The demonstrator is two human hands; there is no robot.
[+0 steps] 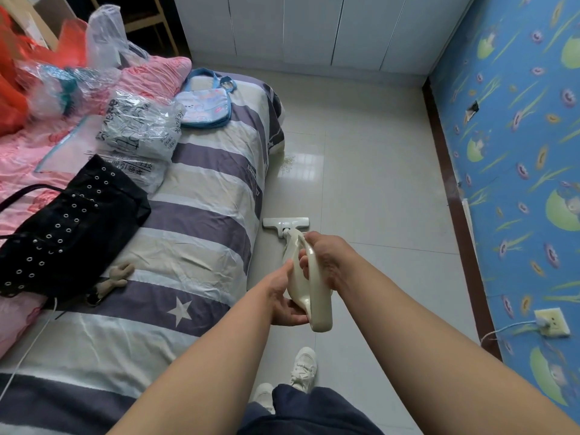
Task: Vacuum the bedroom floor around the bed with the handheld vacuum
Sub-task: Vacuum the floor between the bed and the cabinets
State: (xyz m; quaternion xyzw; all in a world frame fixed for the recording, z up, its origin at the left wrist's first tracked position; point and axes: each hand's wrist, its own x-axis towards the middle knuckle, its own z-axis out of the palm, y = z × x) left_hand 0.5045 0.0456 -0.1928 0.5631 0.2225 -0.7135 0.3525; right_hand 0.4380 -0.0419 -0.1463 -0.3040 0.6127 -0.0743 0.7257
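Both hands on the cream handheld vacuum point(309, 287): right hand point(326, 255) fingers clamped round its handle, left hand point(284, 296) cupping the body. Its floor head point(285, 223) sits on the tile floor point(376, 189) just right of the bed point(201, 196). Chinese print on the plastic bags point(138, 133) on the bed is not clearly readable.

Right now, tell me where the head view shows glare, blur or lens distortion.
Head view: window glare sits on the glossy floor tiles beside the bed; the wide lens bends the wallpapered wall and stretches both forearms. The red bag at the left edge is soft; the vacuum, left hand and right hand read fairly sharp.
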